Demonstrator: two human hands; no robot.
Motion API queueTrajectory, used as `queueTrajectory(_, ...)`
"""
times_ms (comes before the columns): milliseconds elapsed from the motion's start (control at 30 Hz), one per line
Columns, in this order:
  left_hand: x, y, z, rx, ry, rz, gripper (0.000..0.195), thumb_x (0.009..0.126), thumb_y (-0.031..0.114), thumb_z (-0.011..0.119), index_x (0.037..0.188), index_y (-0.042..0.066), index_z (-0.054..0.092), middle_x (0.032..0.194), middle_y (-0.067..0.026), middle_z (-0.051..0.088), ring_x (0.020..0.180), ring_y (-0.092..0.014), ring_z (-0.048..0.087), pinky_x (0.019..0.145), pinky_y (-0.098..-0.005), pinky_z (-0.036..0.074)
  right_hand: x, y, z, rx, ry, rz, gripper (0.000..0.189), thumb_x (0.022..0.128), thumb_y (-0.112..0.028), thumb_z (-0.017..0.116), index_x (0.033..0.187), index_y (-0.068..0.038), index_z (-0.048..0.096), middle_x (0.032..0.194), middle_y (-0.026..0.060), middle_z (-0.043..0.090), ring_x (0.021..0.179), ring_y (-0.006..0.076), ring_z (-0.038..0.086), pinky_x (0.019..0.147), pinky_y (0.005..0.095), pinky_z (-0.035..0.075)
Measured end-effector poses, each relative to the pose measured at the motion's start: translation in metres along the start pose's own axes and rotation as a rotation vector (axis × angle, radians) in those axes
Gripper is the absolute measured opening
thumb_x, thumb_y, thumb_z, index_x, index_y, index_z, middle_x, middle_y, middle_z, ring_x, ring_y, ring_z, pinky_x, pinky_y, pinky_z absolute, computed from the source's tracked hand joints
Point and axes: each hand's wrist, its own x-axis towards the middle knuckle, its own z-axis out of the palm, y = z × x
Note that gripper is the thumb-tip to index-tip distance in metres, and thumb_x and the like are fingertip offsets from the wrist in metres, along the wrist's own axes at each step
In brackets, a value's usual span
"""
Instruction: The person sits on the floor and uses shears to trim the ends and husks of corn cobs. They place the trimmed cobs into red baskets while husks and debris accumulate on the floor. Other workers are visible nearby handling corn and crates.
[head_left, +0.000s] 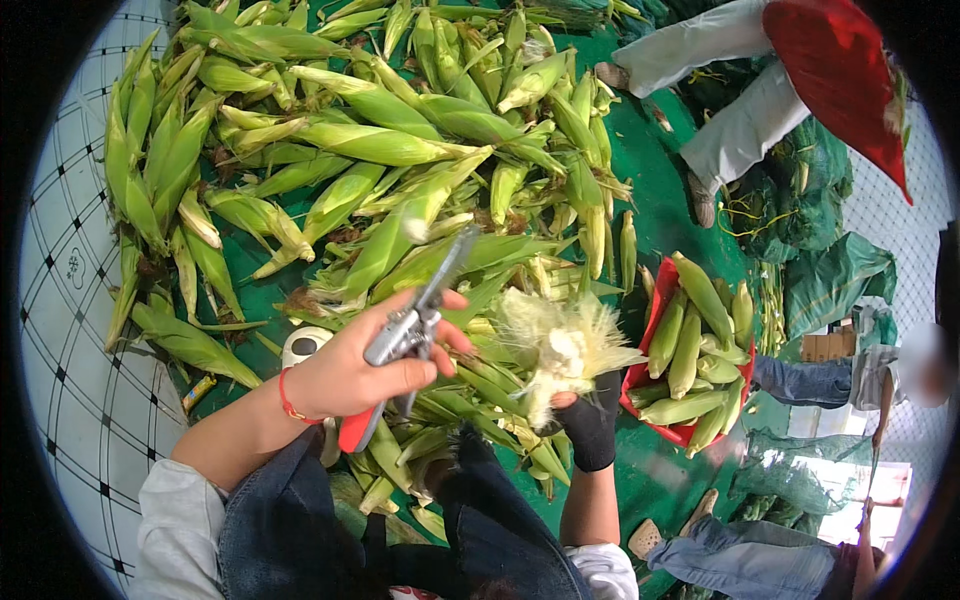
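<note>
My left hand (375, 360), bare with a red bracelet at the wrist, grips pruning shears (405, 337) with metal blades and a red handle. The blades point up and away from me, slightly blurred. My right hand (589, 427), in a black glove with a bare thumb tip, holds a pale corn ear end (562, 352) with frayed husks spread around it. The shears are to the left of this ear, apart from it. Unhusked green corn ears (367, 142) lie in a large heap before me. More husks and ears lie below my hands, between my legs.
A red basket (628, 375) of trimmed ears stands right of my right hand. A co-worker (739, 120) with a red container (832, 82) is at upper right; other people are at right. Green mesh sacks (817, 180) stand behind. Patterned tiles (90, 300) are at left.
</note>
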Motion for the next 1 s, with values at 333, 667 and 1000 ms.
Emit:
queueTrajectory(333,0.023,-0.072,-0.014,0.189,-0.213,-0.156,0.061,0.079,0.025,0.073,0.124,0.003,0.038,0.118,-0.0064,0.050,0.106,-0.015,0.050,0.089,-0.0304,0.044,0.002,0.069,-0.047,1.088,0.127,0.236,0.057,0.084,-0.041,0.059,0.128,-0.008,0.045,0.118,0.0089,0.054,0.106,0.0233,0.052,0.091,0.0380,0.044)
queueTrajectory(667,0.021,-0.066,-0.001,0.867,-0.269,-0.157,0.048,0.078,0.021,0.070,0.114,0.001,0.043,0.092,-0.0138,0.055,0.084,-0.024,0.057,0.073,-0.0334,0.046,-0.021,0.082,0.002,1.182,0.128,0.294,0.086,0.071,-0.067,0.060,0.137,-0.017,0.036,0.134,0.0043,0.043,0.122,0.0277,0.040,0.104,0.0443,0.033)
queueTrajectory(1000,0.020,-0.045,0.008,0.489,0.153,-0.075,0.057,0.075,0.001,0.057,0.127,0.000,0.036,0.108,-0.0128,0.053,0.102,-0.026,0.054,0.088,-0.0356,0.043,-0.013,0.036,-0.006,0.716,0.650,0.075,0.051,0.089,-0.041,0.052,0.123,-0.004,0.047,0.123,0.0117,0.053,0.114,0.0262,0.049,0.100,0.0413,0.036)
